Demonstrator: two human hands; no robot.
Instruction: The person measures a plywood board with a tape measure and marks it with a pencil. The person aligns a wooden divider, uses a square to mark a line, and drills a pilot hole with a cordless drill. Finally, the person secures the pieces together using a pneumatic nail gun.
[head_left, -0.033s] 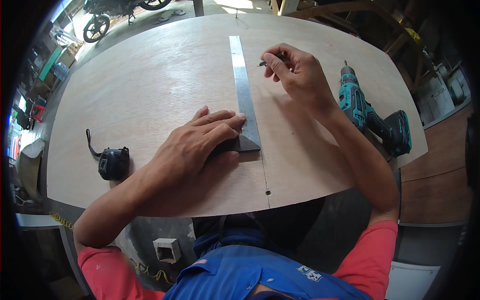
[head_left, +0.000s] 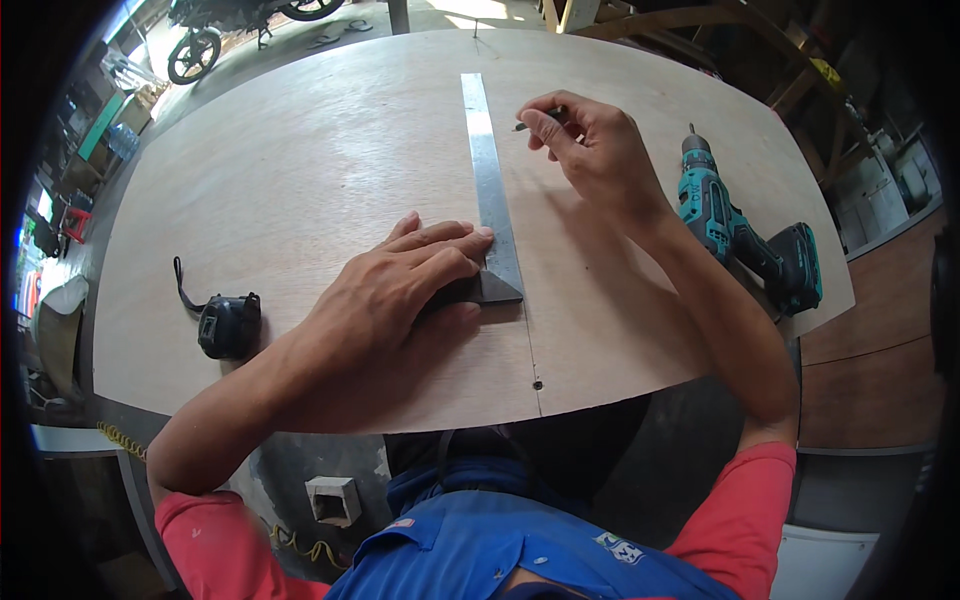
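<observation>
My left hand [head_left: 405, 275] presses down around the dark stock of a try square [head_left: 490, 175], its fingertips reaching the metal blade. The blade points away from me across a large sheet of plywood [head_left: 270, 180]. Along the square's right edge, a thin dark line runs toward me past a small dark hole [head_left: 537, 385] near the sheet's front edge. Above the board, to the right of the blade, my right hand [head_left: 600, 145] pinches a short dark pencil [head_left: 530, 124]. The pencil's tip points left toward the blade, apart from it.
A teal and black cordless drill [head_left: 715, 205] lies on the plywood to the right of my right forearm. By my left forearm rests a black tape measure [head_left: 229, 326] with a wrist strap. A motorcycle [head_left: 200, 45] stands beyond the far left edge.
My right hand and the pencil have shifted very slightly to the left. The left hand stays on the try square.
</observation>
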